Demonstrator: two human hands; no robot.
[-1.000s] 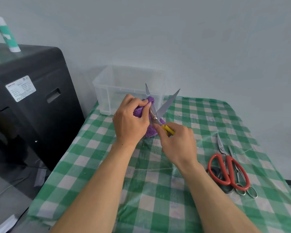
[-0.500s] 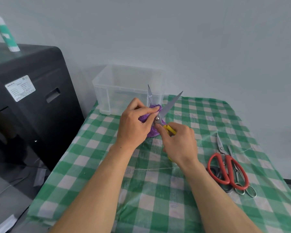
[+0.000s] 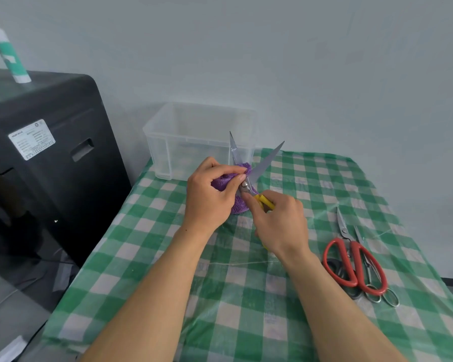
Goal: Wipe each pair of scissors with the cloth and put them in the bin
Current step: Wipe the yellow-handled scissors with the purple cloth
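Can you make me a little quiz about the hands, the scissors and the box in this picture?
1. True or false: the yellow scissors are held with their blades spread open.
2. Which hand presses the purple cloth against the blades? A) the left hand B) the right hand C) neither
3. Fill in: the red scissors lie on the checked tablecloth beside the person's ____ arm.

Key
1. True. The two blades point up and apart in front of the clear box.
2. A. The right hand holds the yellow handles.
3. Right. Other scissors lie partly under them.
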